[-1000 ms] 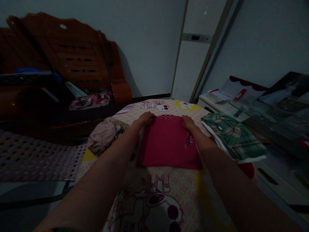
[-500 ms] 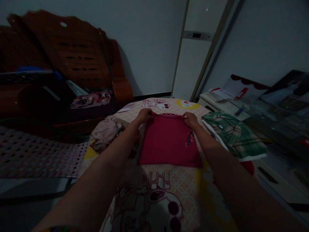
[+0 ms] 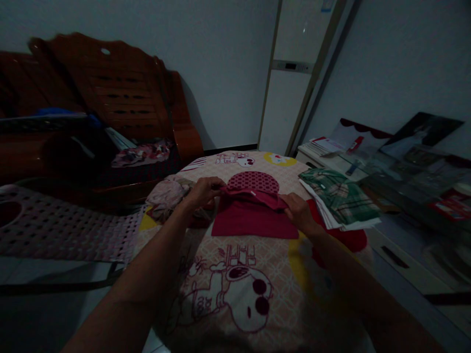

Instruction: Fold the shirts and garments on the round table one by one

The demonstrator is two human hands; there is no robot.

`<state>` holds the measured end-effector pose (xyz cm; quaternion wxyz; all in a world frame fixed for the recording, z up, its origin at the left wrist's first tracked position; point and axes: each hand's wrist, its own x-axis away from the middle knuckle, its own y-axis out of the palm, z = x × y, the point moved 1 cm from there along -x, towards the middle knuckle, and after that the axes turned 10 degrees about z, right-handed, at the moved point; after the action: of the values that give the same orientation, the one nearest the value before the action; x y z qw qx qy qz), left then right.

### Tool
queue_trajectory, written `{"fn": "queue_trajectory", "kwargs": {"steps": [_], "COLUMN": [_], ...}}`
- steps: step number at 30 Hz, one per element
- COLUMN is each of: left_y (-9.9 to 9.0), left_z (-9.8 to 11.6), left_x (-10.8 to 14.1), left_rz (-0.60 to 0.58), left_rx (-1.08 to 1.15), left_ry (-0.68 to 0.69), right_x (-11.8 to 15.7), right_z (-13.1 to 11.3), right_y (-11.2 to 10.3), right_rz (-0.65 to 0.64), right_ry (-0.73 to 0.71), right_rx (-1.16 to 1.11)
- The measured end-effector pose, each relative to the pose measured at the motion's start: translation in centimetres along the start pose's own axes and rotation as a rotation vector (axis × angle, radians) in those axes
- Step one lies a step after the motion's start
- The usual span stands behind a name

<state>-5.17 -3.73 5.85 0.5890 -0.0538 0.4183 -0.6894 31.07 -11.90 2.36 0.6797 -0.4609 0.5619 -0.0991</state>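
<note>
A dark pink garment (image 3: 253,220) lies on the patterned tablecloth (image 3: 279,264) in front of me, its far edge lifted and folded back toward me. A small white tag shows near the fold. My left hand (image 3: 206,191) pinches the fold's left corner. At the right corner, my right hand (image 3: 299,211) is closed on the same garment. Just beyond the fold shows a pink dotted round patch (image 3: 253,180). Crumpled pale pink cloth (image 3: 167,196) sits beside my left hand. To the right of my right hand lies a folded green plaid garment (image 3: 340,193) with white cloth under it.
A wooden bench (image 3: 125,93) holding cloths stands at the back left. A woven chair (image 3: 69,225) is at the left. On the right are a white cabinet (image 3: 386,245), a glass shelf (image 3: 401,171) and papers (image 3: 324,146). A tall white unit (image 3: 285,103) stands behind.
Both hands have drawn the garment's far edge toward me, folding it over. The embroidery on its front is now out of sight, and more of the dotted patch shows. The camera view has shifted slightly.
</note>
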Motion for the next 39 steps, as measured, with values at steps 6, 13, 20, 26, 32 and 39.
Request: {"fn": "queue_trajectory", "kwargs": {"steps": [6,13,20,26,32,39], "left_y": [1.7,1.2,-0.7,-1.4,2.6,3.8], "left_z": [0.0,0.4,0.7,0.3,0.7,0.6], "left_x": [3.4,4.2,4.7,2.0,2.7,3.6], "left_rz": [-0.197,-0.273,-0.417,0.026,0.006,0.013], "left_rx": [-0.022,0.050,0.095,-0.172,-0.262,-0.340], "left_ry": [0.065,0.063,-0.047,-0.162,-0.359,-0.305], "right_x": [3.1,2.7,2.9,1.0,1.6,2.6], "right_z": [-0.1,0.2,-0.4,-1.4,-3.4,-3.9], "right_y": [0.9,-0.2,-1.7,-2.3,-0.1,0.8], "right_rz": [-0.071,-0.109,-0.181,-0.008,-0.154,-0.134], "right_ry": [-0.052,-0.037,0.135,0.370,0.326,0.290], "right_rx": [-0.013,-0.068,-0.246,-0.296,-0.153,-0.035]}}
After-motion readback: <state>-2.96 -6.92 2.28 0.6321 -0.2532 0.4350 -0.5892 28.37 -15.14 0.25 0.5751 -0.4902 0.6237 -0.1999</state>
